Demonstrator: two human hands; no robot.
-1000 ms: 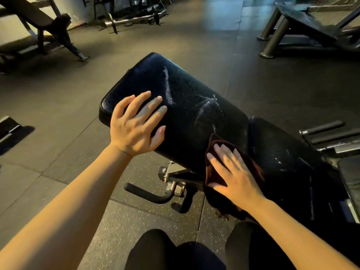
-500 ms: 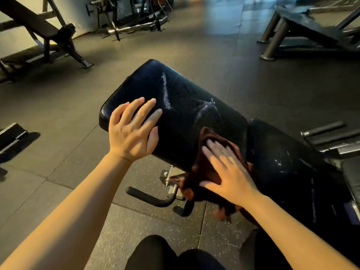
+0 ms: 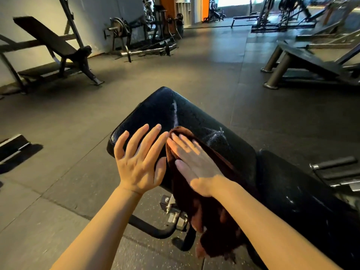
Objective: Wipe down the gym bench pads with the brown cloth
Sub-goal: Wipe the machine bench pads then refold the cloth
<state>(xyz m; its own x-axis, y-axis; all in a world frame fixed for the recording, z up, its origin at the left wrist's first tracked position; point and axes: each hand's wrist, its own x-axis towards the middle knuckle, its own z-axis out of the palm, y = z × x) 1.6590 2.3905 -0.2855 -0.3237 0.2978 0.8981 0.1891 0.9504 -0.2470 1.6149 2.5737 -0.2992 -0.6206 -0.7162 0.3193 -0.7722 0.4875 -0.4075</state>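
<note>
The brown cloth (image 3: 196,191) looks soft and limp, draped over the near edge of the black seat pad (image 3: 187,117) at frame centre, its tail hanging low; best pressed flat under a palm, not pinched. The right hand (image 3: 194,162) presses it with straight fingers; the left hand (image 3: 139,162) rests splayed on the pad just beside it. The glossy vinyl likely wipes slick. An adjustment handle (image 3: 155,229) sits below, an incline bench (image 3: 50,45) upper left

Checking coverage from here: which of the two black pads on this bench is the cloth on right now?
The larger pad, the one ending toward the open floor. The right hand presses the brown cloth flat on it; the other pad bears no cloth.
</note>
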